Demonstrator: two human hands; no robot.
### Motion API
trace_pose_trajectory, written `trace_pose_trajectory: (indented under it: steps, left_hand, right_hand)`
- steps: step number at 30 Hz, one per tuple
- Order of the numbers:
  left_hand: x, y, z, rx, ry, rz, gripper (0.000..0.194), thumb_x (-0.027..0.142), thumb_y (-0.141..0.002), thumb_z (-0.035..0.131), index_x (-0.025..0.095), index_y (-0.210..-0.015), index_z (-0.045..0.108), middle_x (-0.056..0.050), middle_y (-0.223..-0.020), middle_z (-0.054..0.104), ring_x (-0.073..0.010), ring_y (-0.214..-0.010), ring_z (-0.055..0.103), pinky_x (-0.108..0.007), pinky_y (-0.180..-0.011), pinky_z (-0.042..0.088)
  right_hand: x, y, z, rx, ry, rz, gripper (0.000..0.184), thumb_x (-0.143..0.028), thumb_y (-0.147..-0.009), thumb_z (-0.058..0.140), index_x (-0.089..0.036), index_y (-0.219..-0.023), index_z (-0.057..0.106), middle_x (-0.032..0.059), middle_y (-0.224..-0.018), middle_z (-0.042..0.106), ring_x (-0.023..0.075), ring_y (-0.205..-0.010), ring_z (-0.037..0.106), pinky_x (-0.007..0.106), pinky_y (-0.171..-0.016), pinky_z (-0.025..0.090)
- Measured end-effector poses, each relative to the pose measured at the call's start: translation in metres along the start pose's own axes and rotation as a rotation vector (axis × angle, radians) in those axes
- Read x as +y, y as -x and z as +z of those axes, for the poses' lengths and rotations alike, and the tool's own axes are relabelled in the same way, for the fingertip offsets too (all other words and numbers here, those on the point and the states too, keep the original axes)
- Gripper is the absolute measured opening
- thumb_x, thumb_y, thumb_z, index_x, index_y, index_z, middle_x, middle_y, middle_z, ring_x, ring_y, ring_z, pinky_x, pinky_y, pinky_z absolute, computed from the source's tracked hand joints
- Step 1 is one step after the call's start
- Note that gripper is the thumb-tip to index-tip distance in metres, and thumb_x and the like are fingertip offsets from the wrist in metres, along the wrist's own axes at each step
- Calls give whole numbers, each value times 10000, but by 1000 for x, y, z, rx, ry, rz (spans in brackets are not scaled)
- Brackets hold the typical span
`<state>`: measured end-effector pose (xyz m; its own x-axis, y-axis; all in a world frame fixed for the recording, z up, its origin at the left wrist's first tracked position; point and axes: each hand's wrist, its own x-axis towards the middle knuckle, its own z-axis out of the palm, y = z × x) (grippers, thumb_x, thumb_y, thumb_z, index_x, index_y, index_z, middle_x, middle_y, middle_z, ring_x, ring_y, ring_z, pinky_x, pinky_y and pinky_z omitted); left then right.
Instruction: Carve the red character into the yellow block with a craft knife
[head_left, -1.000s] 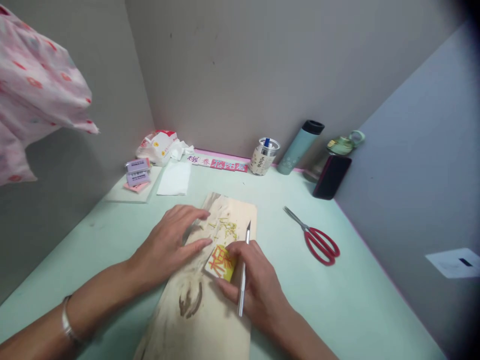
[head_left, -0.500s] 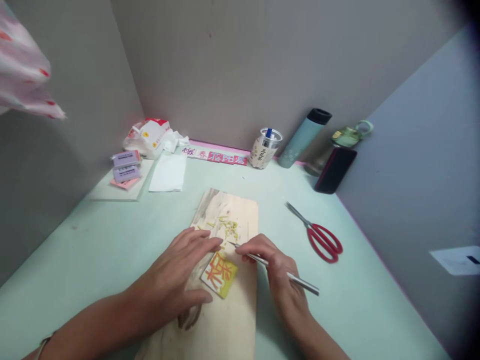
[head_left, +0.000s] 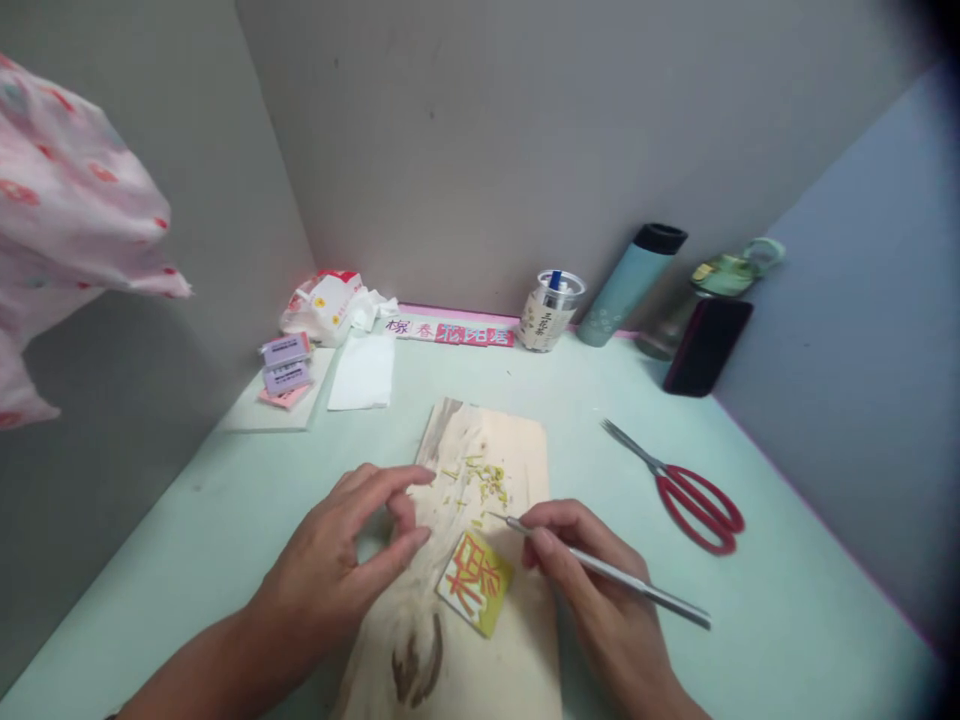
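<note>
On a pale wooden board (head_left: 510, 670) lies a small square carving block (head_left: 475, 583), yellow and white with an orange-red character on its face. Yellow shavings (head_left: 491, 478) are scattered on the board beyond it. My right hand (head_left: 600, 580) grips a silver craft knife (head_left: 637, 585) like a pen, its blade pointing left just above the shavings near the block. My left hand (head_left: 337, 550) hovers over the board's left edge, thumb and fingers apart, holding nothing and not touching the block.
Red-handled scissors (head_left: 679, 490) lie right of the board. Along the back stand a pen jar (head_left: 551, 312), a blue-green bottle (head_left: 634, 285), a green-lidded bottle (head_left: 724, 275) and a phone (head_left: 709, 347). Wrapped erasers (head_left: 286, 362), paper (head_left: 362, 370) and a row of character tiles (head_left: 450, 332) sit back left.
My right hand has released the block onto the board and turned the knife from upright to pointing left. My left hand moved over the block, then drew back left. The view shifted.
</note>
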<state>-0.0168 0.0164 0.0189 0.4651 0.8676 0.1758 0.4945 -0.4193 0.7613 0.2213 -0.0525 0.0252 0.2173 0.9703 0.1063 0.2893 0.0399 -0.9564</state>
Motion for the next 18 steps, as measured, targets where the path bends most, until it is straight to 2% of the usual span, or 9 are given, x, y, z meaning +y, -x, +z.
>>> trace_pose_trajectory:
  steps: [3, 4, 6, 9, 11, 12, 15, 16, 18]
  left_hand:
    - [-8, -3, 8, -177, 7, -20, 273, 365, -987, 497, 318, -1232, 608, 31, -781, 649, -191, -751, 640, -316, -721, 531]
    - [-9, -4, 11, -213, 11, -10, 284, 346, -986, 479, 303, -1243, 592, 23, -823, 666, -187, -754, 644, -316, -721, 539]
    - [-9, -6, 15, -174, 3, 37, 320, 302, -997, 436, 287, -1301, 533, -11, -1003, 687, -187, -862, 660, -333, -814, 549]
    - [-12, -6, 12, -19, -42, 72, 340, 294, -1024, 399, 309, -1358, 457, -33, -1185, 648, -194, -1025, 637, -342, -898, 524]
    - [-16, -6, 6, 56, -106, 42, 309, 311, -1030, 400, 314, -1334, 456, -26, -1122, 644, -198, -981, 632, -332, -825, 522]
    - [-18, -6, 3, 35, -144, 33, 295, 306, -1023, 412, 300, -1313, 467, -24, -1059, 641, -204, -938, 629, -329, -773, 517]
    - [-24, -8, 2, -8, -247, 56, 136, 276, -982, 430, 257, -1044, 549, -14, -881, 598, -226, -836, 592, -363, -727, 489]
    - [-25, -9, 4, -23, -260, 73, 125, 256, -970, 426, 250, -997, 549, -17, -875, 593, -232, -843, 588, -378, -742, 487]
    - [-24, -11, 8, -25, -245, 114, 173, 219, -965, 402, 250, -1040, 555, -35, -964, 612, -247, -943, 595, -407, -819, 493]
  right_hand:
    - [3, -1, 1, -22, -35, 9, 275, -434, -942, 619, -207, -801, 682, -4, -630, 622, 158, -593, 584, 241, -555, 463]
    - [3, -2, 1, -24, -45, 17, 278, -434, -943, 619, -205, -798, 678, -3, -635, 617, 158, -596, 576, 244, -556, 456]
    - [4, -2, 1, -25, -63, 34, 270, -435, -939, 624, -204, -811, 676, -3, -650, 615, 158, -608, 569, 247, -565, 450]
    - [3, -1, 0, -19, -78, 57, 241, -429, -926, 638, -204, -851, 684, 3, -696, 630, 163, -653, 580, 249, -595, 454]
    - [2, -1, 0, -13, -84, 66, 238, -429, -922, 636, -202, -866, 684, 7, -719, 632, 165, -675, 579, 251, -612, 454]
    - [2, -1, 0, -11, -85, 64, 243, -431, -922, 631, -201, -863, 680, 7, -721, 626, 164, -676, 572, 252, -614, 450]
    - [3, -2, 1, -19, -86, 60, 246, -427, -929, 614, -198, -861, 671, 1, -718, 609, 155, -662, 544, 251, -608, 432]
    - [3, -2, 1, -27, -89, 61, 240, -421, -930, 611, -197, -866, 670, 0, -721, 609, 154, -662, 542, 251, -609, 429]
    - [2, -3, 1, -42, -100, 67, 225, -405, -931, 606, -196, -879, 670, 0, -731, 614, 153, -669, 546, 252, -617, 430]
